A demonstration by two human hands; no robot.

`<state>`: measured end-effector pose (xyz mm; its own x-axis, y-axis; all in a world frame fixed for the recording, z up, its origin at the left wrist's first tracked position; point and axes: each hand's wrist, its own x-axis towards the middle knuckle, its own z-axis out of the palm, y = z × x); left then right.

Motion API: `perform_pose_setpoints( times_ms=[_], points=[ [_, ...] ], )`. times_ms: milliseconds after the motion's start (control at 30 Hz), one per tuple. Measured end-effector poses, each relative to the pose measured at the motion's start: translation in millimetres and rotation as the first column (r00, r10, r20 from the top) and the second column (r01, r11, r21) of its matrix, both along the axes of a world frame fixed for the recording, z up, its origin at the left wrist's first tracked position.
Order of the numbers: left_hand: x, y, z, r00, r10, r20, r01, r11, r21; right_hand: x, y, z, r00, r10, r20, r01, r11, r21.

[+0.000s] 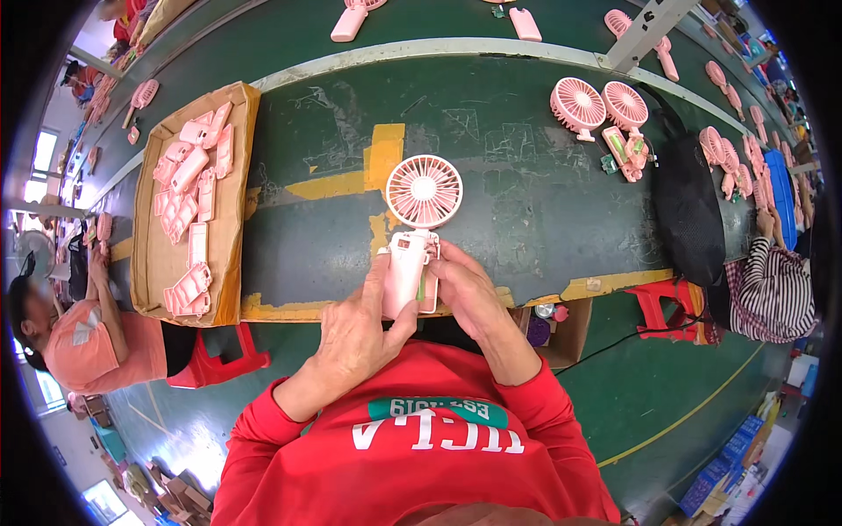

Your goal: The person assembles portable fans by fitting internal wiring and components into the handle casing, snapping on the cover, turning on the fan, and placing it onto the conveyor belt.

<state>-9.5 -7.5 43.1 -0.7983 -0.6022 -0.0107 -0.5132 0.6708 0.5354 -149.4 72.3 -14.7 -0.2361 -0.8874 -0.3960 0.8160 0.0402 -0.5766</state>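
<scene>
The scuffed green surface (526, 232) bears yellow tape (383, 158). A cardboard tray (239, 175) and two pink handheld fans (625, 105) lie on it.

Pink fan (424, 195), handle cover (404, 273) sitting askew

Pale pink is shown by the fan (424, 191). The table (298, 223) is coloured dark green and striped with yellow tape (326, 186). The sweater (395, 478) is dyed red; a co-worker's shirt (776, 298) is striped black and white.
</scene>
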Motion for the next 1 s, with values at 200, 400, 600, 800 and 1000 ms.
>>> perform_pose_setpoints(
  times_ms=[200, 400, 600, 800, 1000],
  points=[
    [-6, 1, -3, 0.998, -0.029, 0.062, 0.030, 1.000, -0.004, -3, 1, 7, 0.996, 0.084, -0.033, -0.084, 0.996, -0.004],
    [-9, 2, -7, 0.999, -0.032, 0.037, 0.033, 0.999, -0.028, -3, 1, 4, 0.994, 0.104, -0.046, -0.106, 0.993, -0.050],
    [-11, 0, -10, 0.998, -0.062, 0.031, 0.064, 0.995, -0.080, -4, -1, 5, 0.993, 0.115, -0.036, -0.118, 0.991, -0.068],
    [-11, 0, -10, 0.995, -0.095, 0.034, 0.099, 0.988, -0.115, -6, 1, 4, 0.982, 0.147, -0.114, -0.153, 0.987, -0.046],
    [-9, -2, -10, 0.988, -0.139, 0.063, 0.146, 0.982, -0.122, -3, 1, 7, 0.970, 0.145, -0.196, -0.159, 0.986, -0.057]
  ],
)
